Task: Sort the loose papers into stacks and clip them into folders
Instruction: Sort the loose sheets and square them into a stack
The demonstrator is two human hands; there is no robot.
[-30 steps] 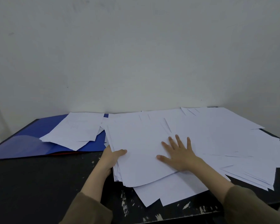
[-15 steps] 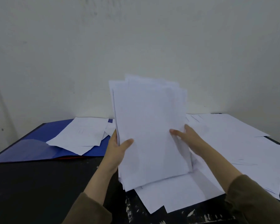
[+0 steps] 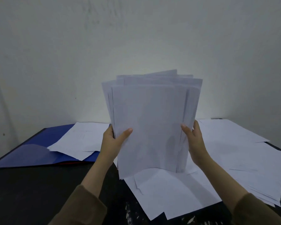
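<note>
We judged the task to be at an early stage: one bundle of papers was gathered and stood upright between our hands, but its top edges were fanned and uneven, so squaring it seemed the step in hand, and nothing was yet clipped into a folder as far as we could see. Our left hand gripped the bundle's left edge, thumb curled across the front and fingers hidden behind; our right hand gripped the right edge the same way. The bundle's bottom edge was just above or touching the loose sheets lying below our hands; we could not tell which. More loose sheets spread out to the right of our right hand, some reaching over the table's right edge, so much sorting remained. To the left of our left hand lay an open blue folder with a few sheets resting on it, apart from the bundle. The dark table surface below and left of our left hand was bare, which we took as the best room for tapping the bundle square. The wall stood close behind the bundle, so room beyond our hands looked short.
</note>
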